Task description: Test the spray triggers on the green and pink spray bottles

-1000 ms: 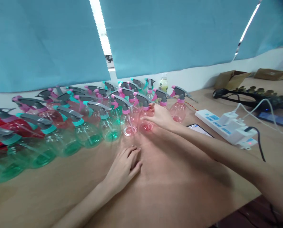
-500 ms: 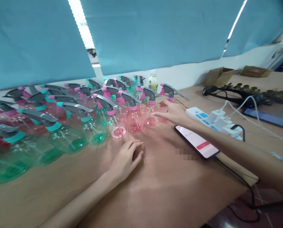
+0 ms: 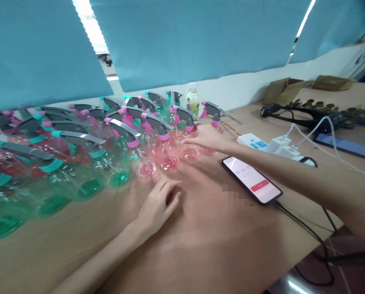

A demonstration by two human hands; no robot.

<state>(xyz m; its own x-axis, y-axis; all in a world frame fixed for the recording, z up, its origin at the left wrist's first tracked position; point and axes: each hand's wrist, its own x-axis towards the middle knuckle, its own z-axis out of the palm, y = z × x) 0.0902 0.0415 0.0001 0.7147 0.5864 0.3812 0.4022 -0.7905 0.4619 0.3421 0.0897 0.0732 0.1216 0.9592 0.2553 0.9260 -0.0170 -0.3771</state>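
Many spray bottles with grey trigger heads stand in crowded rows, some clear green (image 3: 117, 169), others pink. My right hand (image 3: 205, 136) is at the upper body of a pink spray bottle (image 3: 189, 153); its thumb lies across the front and its fingertips are hidden behind the neck. Another pink bottle (image 3: 211, 151) stands partly behind this hand. My left hand (image 3: 159, 204) rests on the wooden table (image 3: 200, 237) in front of the bottles, fingers loosely curved, thumb apart, nothing held.
A phone (image 3: 251, 179) showing a timer lies under my right forearm, with a cable attached. Behind that arm is a white power strip (image 3: 252, 141) with plugs. Black glasses (image 3: 305, 118), open cardboard boxes (image 3: 283, 90) and a drink bottle (image 3: 193, 100) are farther back.
My right hand has moved left, from beside the pink bottles to around the neck of one. The view has shifted slightly; my left hand stays on the table.
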